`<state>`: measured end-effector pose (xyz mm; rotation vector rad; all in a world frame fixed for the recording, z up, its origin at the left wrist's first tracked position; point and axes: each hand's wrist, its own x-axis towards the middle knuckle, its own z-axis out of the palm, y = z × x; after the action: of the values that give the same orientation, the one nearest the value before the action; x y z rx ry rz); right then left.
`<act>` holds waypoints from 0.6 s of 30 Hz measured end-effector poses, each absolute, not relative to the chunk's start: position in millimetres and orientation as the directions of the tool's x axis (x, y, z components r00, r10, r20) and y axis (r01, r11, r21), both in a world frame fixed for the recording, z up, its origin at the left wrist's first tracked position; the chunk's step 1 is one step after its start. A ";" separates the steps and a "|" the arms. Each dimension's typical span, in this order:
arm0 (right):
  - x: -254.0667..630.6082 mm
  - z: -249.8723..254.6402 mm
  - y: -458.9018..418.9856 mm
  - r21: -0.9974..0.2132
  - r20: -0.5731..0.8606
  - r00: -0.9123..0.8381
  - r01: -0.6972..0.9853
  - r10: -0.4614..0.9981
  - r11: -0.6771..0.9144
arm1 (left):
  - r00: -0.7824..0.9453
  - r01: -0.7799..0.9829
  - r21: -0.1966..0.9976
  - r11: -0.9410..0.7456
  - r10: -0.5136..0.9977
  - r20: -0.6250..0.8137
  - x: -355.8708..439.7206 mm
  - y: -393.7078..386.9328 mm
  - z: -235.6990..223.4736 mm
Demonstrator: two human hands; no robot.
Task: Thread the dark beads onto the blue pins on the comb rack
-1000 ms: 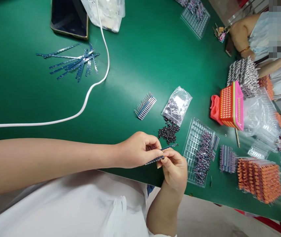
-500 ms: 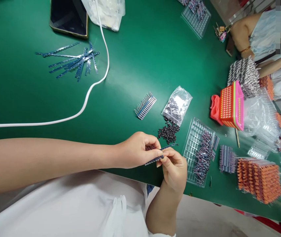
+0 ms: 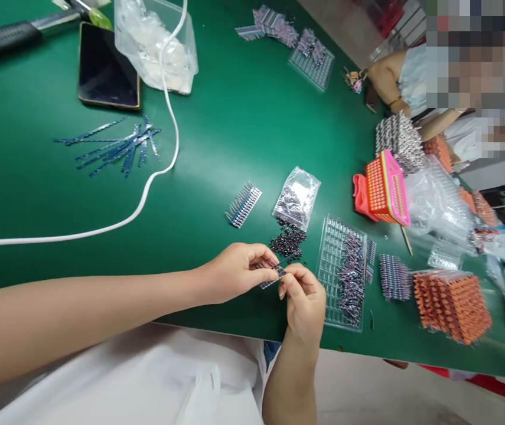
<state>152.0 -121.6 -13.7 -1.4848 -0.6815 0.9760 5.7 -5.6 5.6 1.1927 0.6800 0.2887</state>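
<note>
- Green tabletop (image 3: 217,141); pale floor (image 3: 358,381), lower right.
- One pin strip (image 3: 281,271) just below centre, pinched by left hand (image 3: 230,271), whose fingers partly hide it; right hand (image 3: 305,304) at its end, fingertips bunched, grip unclear.
- One phone (image 3: 108,68), upper left; one basket (image 3: 378,186), right.
- White cable (image 3: 148,192) crosses left side.

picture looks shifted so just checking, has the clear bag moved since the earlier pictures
No. The clear bag still meets the pile of black bits at the same edge; the camera's view shifted instead.
</note>
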 end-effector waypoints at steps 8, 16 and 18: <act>152.4 -12.2 -117.8 -0.980 -0.178 0.417 -0.153 0.891 -0.124 | 0.821 0.207 0.971 0.119 0.518 -0.239 0.4 -1.8 1.8; 162.5 16.7 -136.4 -0.975 -0.148 0.430 0.088 0.891 -0.205 | 0.869 0.203 0.971 0.126 0.433 -0.238 1.0 -2.4 -3.0; 187.9 27.1 -145.2 -0.906 -0.031 0.544 0.339 0.839 -0.254 | 0.849 0.215 0.961 0.176 0.453 -0.273 2.6 -2.5 -4.8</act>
<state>187.9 -145.2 27.1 -1.8289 -0.9704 0.6583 2.6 -2.5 -4.8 1.4063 0.5797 0.1821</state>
